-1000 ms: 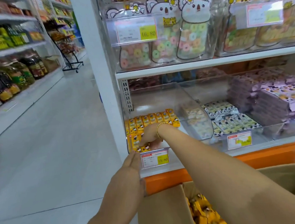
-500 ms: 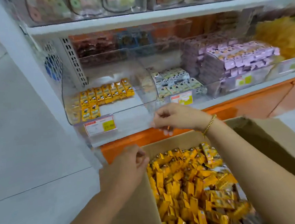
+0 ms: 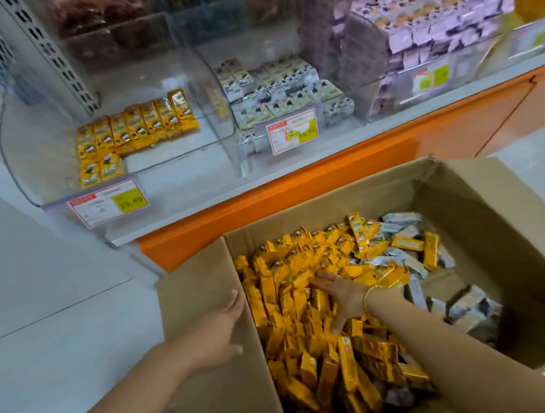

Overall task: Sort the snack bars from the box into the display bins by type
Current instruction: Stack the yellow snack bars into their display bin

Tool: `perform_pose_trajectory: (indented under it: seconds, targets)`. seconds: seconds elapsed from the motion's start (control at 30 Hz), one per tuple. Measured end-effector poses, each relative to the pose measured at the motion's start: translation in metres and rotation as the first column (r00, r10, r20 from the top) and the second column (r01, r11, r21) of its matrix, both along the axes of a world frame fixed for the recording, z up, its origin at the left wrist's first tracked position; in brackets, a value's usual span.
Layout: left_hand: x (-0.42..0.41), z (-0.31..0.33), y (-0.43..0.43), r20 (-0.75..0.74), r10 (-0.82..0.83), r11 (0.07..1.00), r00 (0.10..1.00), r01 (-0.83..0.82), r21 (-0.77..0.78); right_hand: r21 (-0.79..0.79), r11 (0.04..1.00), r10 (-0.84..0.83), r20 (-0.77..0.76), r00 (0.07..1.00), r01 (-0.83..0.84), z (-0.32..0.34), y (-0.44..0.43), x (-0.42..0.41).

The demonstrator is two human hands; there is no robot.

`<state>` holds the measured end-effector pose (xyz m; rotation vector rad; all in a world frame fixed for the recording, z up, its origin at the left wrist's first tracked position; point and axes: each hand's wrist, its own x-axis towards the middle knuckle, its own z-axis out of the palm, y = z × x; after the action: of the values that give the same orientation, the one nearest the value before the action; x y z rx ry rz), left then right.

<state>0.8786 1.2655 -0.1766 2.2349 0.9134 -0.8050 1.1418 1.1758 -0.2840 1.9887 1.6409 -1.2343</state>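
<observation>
RIGHT: my right hand sunk in yellow bars, grip not discernible | LEFT: left hand flat on box | RISK: grey bars just right of it may get scooped and missorted

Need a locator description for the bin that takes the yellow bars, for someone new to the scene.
Above the orange shelf base runs a row of clear bins. The target bin is the leftmost, beside the perforated upright. It alone holds yellow bars; its neighbours hold white-and-black packs and purple packs.
</observation>
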Motion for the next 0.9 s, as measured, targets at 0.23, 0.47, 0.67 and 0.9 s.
perform_pose_trajectory:
  seconds: [0.23,0.47,0.67,0.9]
  targets:
    - [0.011,0.005,-0.001,-0.074,0.006,1.0,0.997,-0.006,-0.002,0.059,0.995,0.077,0.007,0.997,-0.078,-0.012,0.002,-0.007]
    - [0.012,0.01,-0.002,-0.059,0.006,1.0,0.998,-0.006,0.004,-0.025,0.972,0.233,0.137,0.963,-0.232,0.012,-0.009,-0.047]
    - [0.016,0.025,0.004,-0.06,0.078,0.996,0.995,-0.08,-0.031,0.125,0.992,-0.014,0.042,0.999,0.009,0.05,-0.003,-0.04]
    - [0.03,0.078,0.006,0.256,0.707,0.67,0.659,-0.509,-0.539,0.655,0.678,-0.179,-0.293,0.939,0.334,0.183,0.015,-0.032]
